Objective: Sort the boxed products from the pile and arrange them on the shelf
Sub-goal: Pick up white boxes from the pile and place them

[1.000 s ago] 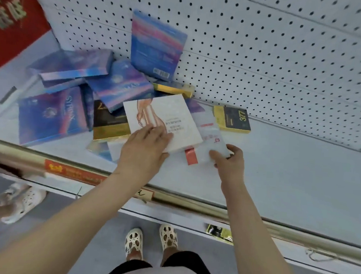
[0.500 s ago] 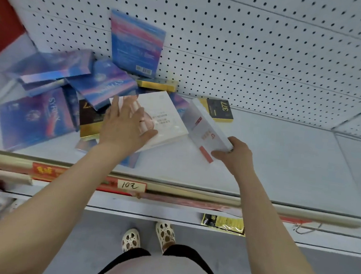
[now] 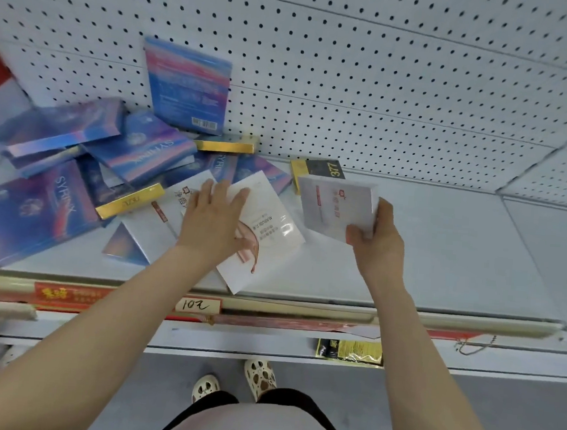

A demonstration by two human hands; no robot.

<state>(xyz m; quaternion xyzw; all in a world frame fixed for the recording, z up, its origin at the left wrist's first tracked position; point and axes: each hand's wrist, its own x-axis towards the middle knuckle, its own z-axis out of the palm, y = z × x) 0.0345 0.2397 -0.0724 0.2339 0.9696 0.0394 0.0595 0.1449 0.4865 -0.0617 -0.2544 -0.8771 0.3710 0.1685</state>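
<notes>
Pegboard (image 3: 385, 87): white, perforated, backing the shelf. Shelf (image 3: 440, 259): pale, flat, with a rail (image 3: 302, 308) along its front edge carrying a red strip and a handwritten price tag (image 3: 197, 305). Pile (image 3: 87, 174): blue-purple boxes heaped at the shelf's left, overlapping at angles. Blue box (image 3: 189, 84): one of that kind, upright, leaning on the pegboard behind the pile. Figure box (image 3: 267, 234): white, printed with a pink figure, flat at the pile's right edge, one corner reaching toward the rail. Left hand (image 3: 213, 220): palm down on the figure box, fingers straight and spread, pressing rather than gripping. White box (image 3: 338, 207): red lettering, lifted clear of the shelf and tilted, to the right of the pile. Right hand (image 3: 376, 241): fingers curled round the white box's lower right corner, thumb across its face. Gold boxes (image 3: 130, 200): two slim ones wedged among the blue, one front, one at the back. Black box (image 3: 319, 168): black and yellow, marked 377, flat against the pegboard, partly behind the white box.
</notes>
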